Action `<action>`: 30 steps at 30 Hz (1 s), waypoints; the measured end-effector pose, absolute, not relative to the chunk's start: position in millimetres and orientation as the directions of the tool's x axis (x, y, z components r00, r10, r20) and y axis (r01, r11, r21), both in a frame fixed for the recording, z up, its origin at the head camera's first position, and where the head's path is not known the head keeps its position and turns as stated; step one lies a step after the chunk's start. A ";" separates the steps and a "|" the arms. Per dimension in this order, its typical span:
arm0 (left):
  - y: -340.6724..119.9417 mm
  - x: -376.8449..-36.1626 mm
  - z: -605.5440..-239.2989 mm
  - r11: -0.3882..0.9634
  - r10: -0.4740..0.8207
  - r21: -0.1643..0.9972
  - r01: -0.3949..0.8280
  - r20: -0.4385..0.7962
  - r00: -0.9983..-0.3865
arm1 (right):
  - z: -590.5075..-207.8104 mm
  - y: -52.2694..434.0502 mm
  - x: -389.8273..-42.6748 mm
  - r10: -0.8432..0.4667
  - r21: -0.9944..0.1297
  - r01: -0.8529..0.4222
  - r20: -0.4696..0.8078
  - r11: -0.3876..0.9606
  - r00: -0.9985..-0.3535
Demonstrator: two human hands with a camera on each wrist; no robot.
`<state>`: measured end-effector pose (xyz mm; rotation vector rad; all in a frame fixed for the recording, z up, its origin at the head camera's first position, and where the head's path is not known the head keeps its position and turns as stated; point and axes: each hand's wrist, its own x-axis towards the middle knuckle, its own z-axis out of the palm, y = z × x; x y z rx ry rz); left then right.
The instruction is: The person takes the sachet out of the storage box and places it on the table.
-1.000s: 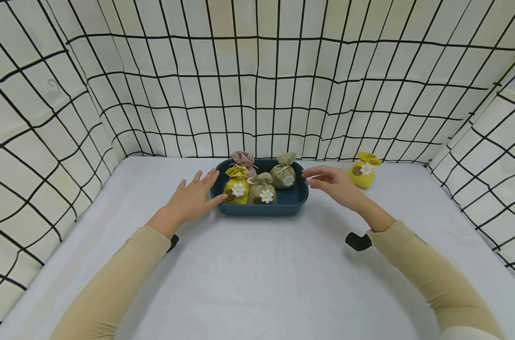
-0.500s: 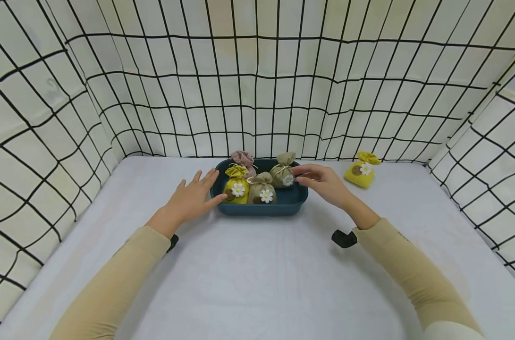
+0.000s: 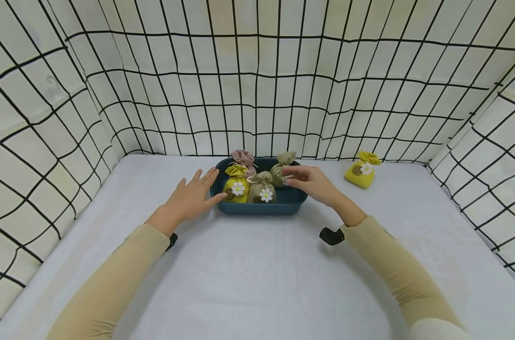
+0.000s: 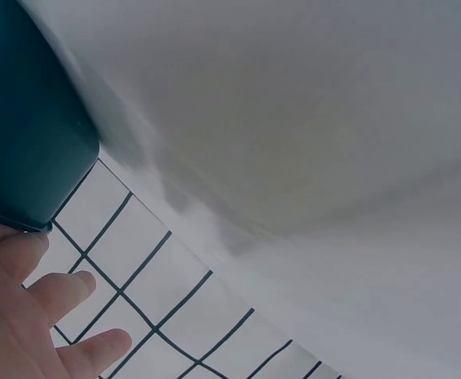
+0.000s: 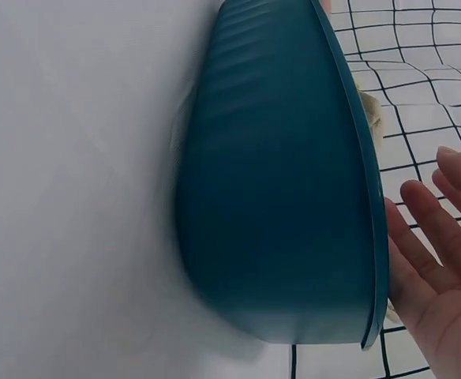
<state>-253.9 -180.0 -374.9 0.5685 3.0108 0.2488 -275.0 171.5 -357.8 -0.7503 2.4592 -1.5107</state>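
Right hand (image 3: 310, 183) has moved leftward since the earlier frame, from outside the tray to above its right end. Nearest, two tan sleeves (image 3: 395, 267) extend over the white table (image 3: 249, 278). Left hand (image 3: 192, 196) lies at the tray's left end, fingers spread and holding nothing, thumb across the rim. Right-hand fingers are loosely bent and apart, in front of the rear beige bag (image 3: 285, 158); contact cannot be told. Blue tray (image 3: 263, 209) holds four bags: a yellow bag (image 3: 235, 179) and a beige bag (image 3: 260, 183) in front, a pink bag (image 3: 243, 157) and the rear beige one behind. Another yellow bag (image 3: 358, 180) rests on the table, to the right. Black netting (image 3: 276, 74) stands beyond.
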 end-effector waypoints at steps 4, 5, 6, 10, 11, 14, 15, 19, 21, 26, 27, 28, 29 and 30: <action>-180.8 -254.8 -374.3 0.917 0.369 0.175 0.358 -0.031 -0.929 | -356.3 166.4 -277.4 -0.501 -0.868 -0.320 0.098 0.379 -0.860; -180.8 -254.9 -374.3 0.916 0.370 0.176 0.360 -0.028 -0.929 | -356.0 165.2 -277.7 -0.504 -0.867 -0.319 0.094 0.382 -0.859; -180.8 -254.8 -374.3 0.916 0.370 0.180 0.360 -0.025 -0.929 | -355.9 164.0 -278.0 -0.503 -0.865 -0.316 0.087 0.390 -0.860; -181.1 -254.1 -375.5 0.913 0.372 0.190 0.361 -0.022 -0.928 | -357.4 160.2 -278.6 -0.505 -0.837 -0.315 0.054 0.448 -0.862; -181.0 -253.6 -375.6 0.912 0.372 0.191 0.362 -0.020 -0.928 | -357.8 159.6 -278.8 -0.505 -0.829 -0.315 0.046 0.463 -0.862; -180.9 -252.5 -375.6 0.914 0.370 0.187 0.360 -0.019 -0.929 | -358.5 156.9 -279.9 -0.508 -0.808 -0.319 0.028 0.496 -0.861; -180.7 -252.4 -375.4 0.915 0.368 0.184 0.359 -0.017 -0.929 | -358.0 156.1 -280.1 -0.508 -0.801 -0.318 0.020 0.508 -0.861; -180.3 -252.0 -376.0 0.916 0.367 0.179 0.359 -0.012 -0.930 | -358.5 152.2 -282.3 -0.524 -0.759 -0.337 -0.007 0.558 -0.852; -180.4 -252.7 -376.4 0.916 0.367 0.177 0.360 -0.011 -0.930 | -358.0 150.7 -283.2 -0.535 -0.727 -0.352 -0.024 0.589 -0.844; -181.0 -253.4 -377.4 0.918 0.365 0.168 0.358 -0.013 -0.931 | -356.7 146.7 -285.3 -0.560 -0.699 -0.361 -0.068 0.617 -0.826; -181.0 -253.2 -377.4 0.919 0.365 0.167 0.358 -0.012 -0.931 | -356.6 146.1 -285.8 -0.560 -0.702 -0.355 -0.075 0.618 -0.825; -181.2 -253.3 -377.6 0.919 0.364 0.168 0.357 -0.014 -0.931 | -356.3 145.5 -286.1 -0.560 -0.702 -0.352 -0.081 0.619 -0.824; -181.1 -253.1 -377.6 0.919 0.364 0.168 0.357 -0.013 -0.931 | -356.3 144.9 -286.7 -0.560 -0.702 -0.349 -0.085 0.620 -0.824; -181.3 -253.0 -377.4 0.919 0.364 0.168 0.357 -0.013 -0.931 | -356.1 144.4 -287.1 -0.558 -0.699 -0.348 -0.089 0.625 -0.825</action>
